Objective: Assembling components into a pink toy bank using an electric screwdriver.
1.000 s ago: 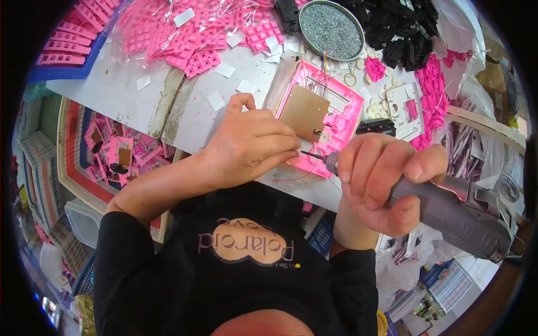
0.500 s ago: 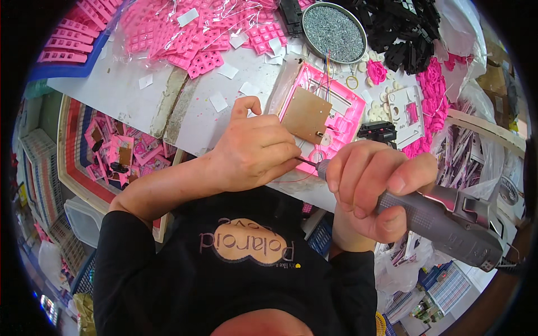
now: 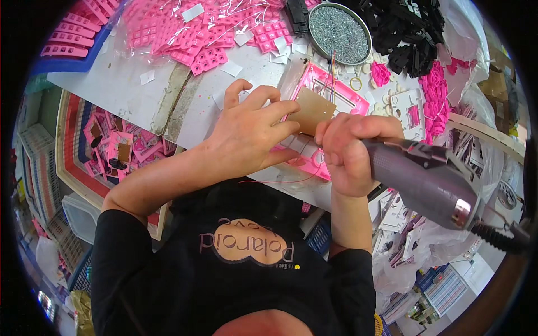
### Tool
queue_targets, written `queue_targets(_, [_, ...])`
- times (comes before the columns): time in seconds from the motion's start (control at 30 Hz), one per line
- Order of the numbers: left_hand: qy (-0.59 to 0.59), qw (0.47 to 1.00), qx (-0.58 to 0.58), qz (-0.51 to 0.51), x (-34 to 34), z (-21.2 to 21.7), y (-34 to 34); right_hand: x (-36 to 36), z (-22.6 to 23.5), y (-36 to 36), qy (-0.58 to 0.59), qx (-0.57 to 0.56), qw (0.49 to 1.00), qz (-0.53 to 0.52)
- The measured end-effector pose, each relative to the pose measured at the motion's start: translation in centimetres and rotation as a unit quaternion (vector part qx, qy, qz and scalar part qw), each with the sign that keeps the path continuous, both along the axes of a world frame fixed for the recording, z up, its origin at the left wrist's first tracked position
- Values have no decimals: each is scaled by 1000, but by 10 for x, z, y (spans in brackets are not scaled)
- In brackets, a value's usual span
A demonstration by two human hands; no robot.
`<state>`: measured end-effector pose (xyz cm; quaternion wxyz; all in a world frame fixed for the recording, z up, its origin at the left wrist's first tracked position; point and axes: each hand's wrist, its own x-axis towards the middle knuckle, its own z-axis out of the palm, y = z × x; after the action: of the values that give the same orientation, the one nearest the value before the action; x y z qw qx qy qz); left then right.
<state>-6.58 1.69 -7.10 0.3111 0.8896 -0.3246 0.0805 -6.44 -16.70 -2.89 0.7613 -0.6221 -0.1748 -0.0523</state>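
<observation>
In front of me on the worktable lies a pink plastic casing (image 3: 360,104), with a flat brown board (image 3: 311,112) and thin wires in it. My left hand (image 3: 245,127) rests at its left edge with fingers spread apart; the fingertips are by the board and the thumb lies over the casing's near end. My right hand (image 3: 354,154) is wrapped round a grey electric screwdriver (image 3: 417,173) at the casing's right side. The tool's tip is hidden by that hand. A thin red wire (image 3: 280,182) trails from the casing toward me.
A round metal dish (image 3: 339,35) of small screws stands behind the casing. Around it lie pink keypad parts (image 3: 207,33), black parts (image 3: 403,33) and a bundle of bright pink pieces (image 3: 432,112). Left, a box (image 3: 70,157) holds pink assemblies. A cord (image 3: 499,239) trails from the screwdriver.
My right hand and the screwdriver have moved up and away from the casing's near end, toward the board. My left fingers have spread and shifted onto the casing's edge.
</observation>
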Motion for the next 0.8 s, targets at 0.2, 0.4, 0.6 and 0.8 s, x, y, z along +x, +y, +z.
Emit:
queue_targets(0.2, [3,1000,4,3,0,-2,0,2,4,11,-16,3,999,49])
queue_targets(0.4, [67,997,-27,-30,-15,16,-1,8,-6,-1,-42,-80,993,74])
queue_targets(0.6, [47,992,13,-119,-23,-1,-13,28,10,-15,-9,58,996,72])
queue_targets(0.8, [114,983,-95,-106,-4,-2,-1,10,12,-46,128,-198,970,-59])
